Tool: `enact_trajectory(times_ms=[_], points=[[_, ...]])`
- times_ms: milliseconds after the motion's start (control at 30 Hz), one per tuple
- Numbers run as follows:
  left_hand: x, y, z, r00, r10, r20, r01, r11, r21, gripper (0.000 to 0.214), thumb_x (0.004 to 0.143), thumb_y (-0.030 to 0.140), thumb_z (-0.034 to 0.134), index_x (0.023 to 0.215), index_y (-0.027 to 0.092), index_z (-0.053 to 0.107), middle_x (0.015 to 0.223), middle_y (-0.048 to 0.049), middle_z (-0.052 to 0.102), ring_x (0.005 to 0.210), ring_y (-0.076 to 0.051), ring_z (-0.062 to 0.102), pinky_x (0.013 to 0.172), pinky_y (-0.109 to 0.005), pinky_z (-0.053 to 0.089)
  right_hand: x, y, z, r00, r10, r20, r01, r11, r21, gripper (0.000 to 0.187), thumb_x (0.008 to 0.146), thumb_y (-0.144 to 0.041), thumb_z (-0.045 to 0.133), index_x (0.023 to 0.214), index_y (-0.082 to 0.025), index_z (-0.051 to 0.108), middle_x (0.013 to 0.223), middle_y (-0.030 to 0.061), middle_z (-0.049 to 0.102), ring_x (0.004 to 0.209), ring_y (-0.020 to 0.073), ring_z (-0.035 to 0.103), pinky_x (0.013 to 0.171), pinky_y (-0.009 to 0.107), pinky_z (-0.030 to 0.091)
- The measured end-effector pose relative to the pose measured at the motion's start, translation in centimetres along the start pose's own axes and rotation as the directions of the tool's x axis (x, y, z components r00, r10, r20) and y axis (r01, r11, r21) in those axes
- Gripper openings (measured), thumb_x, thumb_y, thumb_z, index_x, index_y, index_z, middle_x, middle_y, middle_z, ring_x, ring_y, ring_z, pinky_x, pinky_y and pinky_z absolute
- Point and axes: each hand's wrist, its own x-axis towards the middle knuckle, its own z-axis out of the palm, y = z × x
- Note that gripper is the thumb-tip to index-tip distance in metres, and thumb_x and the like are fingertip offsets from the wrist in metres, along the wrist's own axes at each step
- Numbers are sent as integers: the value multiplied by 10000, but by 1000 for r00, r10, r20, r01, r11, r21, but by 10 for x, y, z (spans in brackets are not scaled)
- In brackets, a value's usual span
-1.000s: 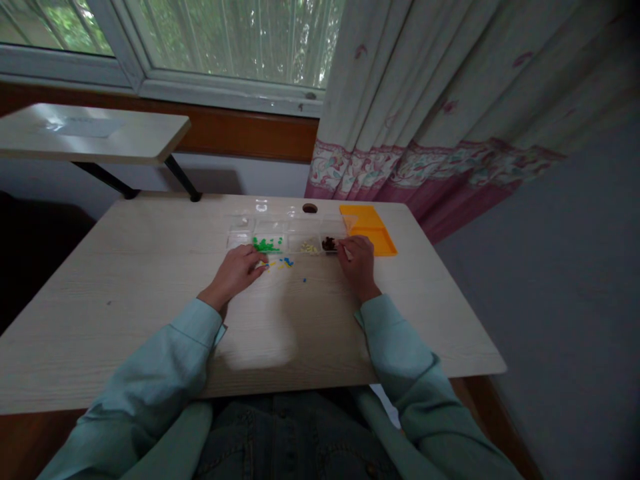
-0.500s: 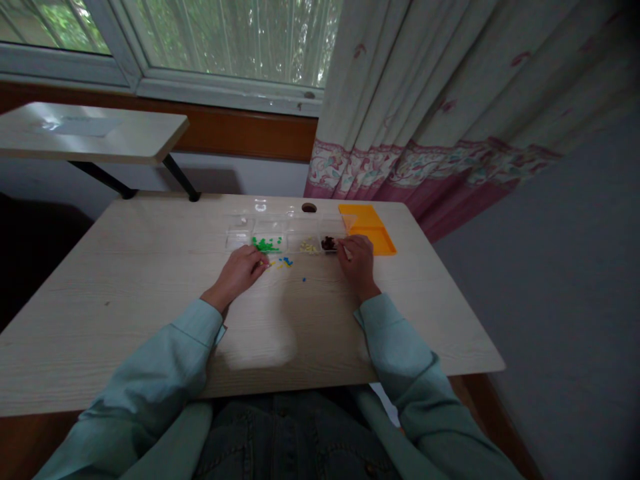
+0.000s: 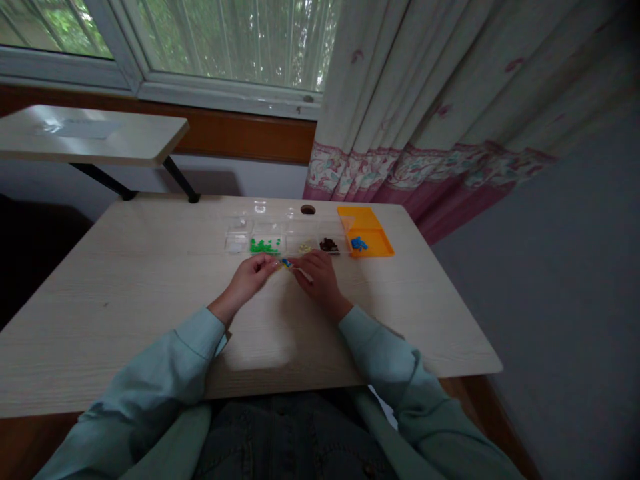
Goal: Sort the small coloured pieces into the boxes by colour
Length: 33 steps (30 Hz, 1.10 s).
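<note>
My left hand (image 3: 251, 275) rests at the front edge of a clear compartment box (image 3: 237, 239), thumb and fingertips pinched together. What it holds is too small to make out. Opposite it, my right hand (image 3: 320, 277) has its fingers drawn in close to the left fingertips; anything in them is hidden. Tiny blue and yellow pieces (image 3: 286, 263) lie between the two hands. Inside the box are green pieces (image 3: 264, 246), cream pieces (image 3: 305, 247) partly behind my right hand, and dark brown pieces (image 3: 329, 245).
An orange tray (image 3: 385, 245) with blue pieces (image 3: 359, 244) in it stands at the box's right end. Behind the box is a round hole (image 3: 308, 209) in the desk (image 3: 150, 300). A raised shelf (image 3: 150, 137) stands back left; a curtain (image 3: 360, 153) hangs behind the desk.
My right hand has moved left from the dark brown pieces to the blue and yellow ones, uncovering the blue pieces in the orange tray. My left hand has shifted slightly right.
</note>
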Motion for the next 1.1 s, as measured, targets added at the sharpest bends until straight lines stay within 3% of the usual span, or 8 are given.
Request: enact_trajectory(times_ms=[167, 667, 833, 900, 967, 1033, 1100], points=[[-3, 2, 8, 997, -48, 66, 55, 993, -102, 418, 826, 575, 615, 775, 160, 608, 723, -17, 606, 675, -142, 528, 661, -268, 423, -1, -18, 5, 999, -23, -37, 23, 1000, 14, 256, 935, -302, 580, 1169, -322, 683, 904, 25, 705, 934, 195, 592, 948, 380, 428], [-4, -1, 6, 966, 255, 34, -256, 941, 222, 484, 940, 549, 499, 640, 177, 578, 663, -20, 533, 671, -149, 503, 618, -270, 399, 0, -25, 3, 994, -56, -93, 56, 998, -8, 148, 935, -291, 586, 946, -278, 732, 788, 2, 714, 830, 169, 597, 890, 361, 420], [-5, 0, 3, 952, 303, 41, -303, 916, 264, 397, 984, 459, 469, 813, 186, 702, 755, -44, 601, 755, -162, 559, 688, -285, 442, 1, -12, -1, 995, -47, -89, 42, 998, -56, 137, 927, -279, 597, 927, -273, 734, 798, -1, 719, 847, 169, 595, 932, 358, 399], [-4, -3, -2, 952, 306, 21, -296, 898, 326, 369, 995, 424, 456, 864, 197, 716, 772, -42, 607, 770, -162, 562, 704, -288, 445, 3, 6, -9, 991, 8, -134, -21, 995, -99, 155, 930, -288, 588, 916, -258, 740, 819, 13, 725, 870, 178, 595, 951, 365, 389], [-2, -7, -8, 950, 311, -4, -283, 869, 406, 343, 993, 404, 468, 856, 200, 707, 747, -34, 590, 751, -161, 550, 690, -288, 436, 3, 31, -20, 975, 134, -176, -162, 974, -156, 206, 940, -324, 562, 915, -233, 745, 840, 38, 727, 897, 197, 594, 932, 371, 385], [1, -12, -12, 948, 316, -19, -270, 840, 471, 323, 988, 379, 485, 823, 194, 690, 724, -30, 574, 748, -164, 542, 682, -289, 427, 1, 59, -35, 924, 305, -231, -355, 908, -221, 269, 945, -358, 528, 908, -212, 751, 827, 60, 717, 859, 211, 582, 897, 385, 372], [4, -15, -14, 944, 328, -31, -265, 811, 522, 316, 983, 360, 498, 780, 185, 667, 706, -28, 562, 746, -166, 537, 682, -293, 421, -4, 84, -49, 839, 466, -281, -536, 796, -281, 326, 943, -399, 497, 906, -202, 754, 827, 74, 705, 860, 228, 557, 871, 396, 353]])
